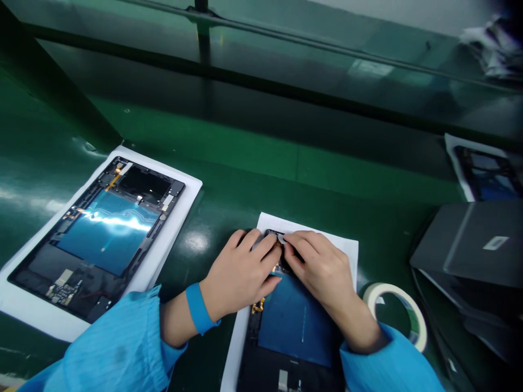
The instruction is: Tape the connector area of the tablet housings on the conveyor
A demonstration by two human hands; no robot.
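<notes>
An opened tablet lies on white paper in front of me, its blue inner panel and black frame exposed. My left hand rests over the tablet's upper left edge, fingers stretched out and a little apart, thumb away from them. At the tablet's top end, my right hand is closed in a pinch on a small pale piece, whose kind is too small to tell. Between the hands, orange flex cable and small parts show partly; the fingers hide the rest. A blue band circles my left wrist.
Another opened tablet lies on white paper at the left. A roll of cream tape lies right of my right hand, beside a dark grey box-like object. Farther right is a third opened device. The table is green.
</notes>
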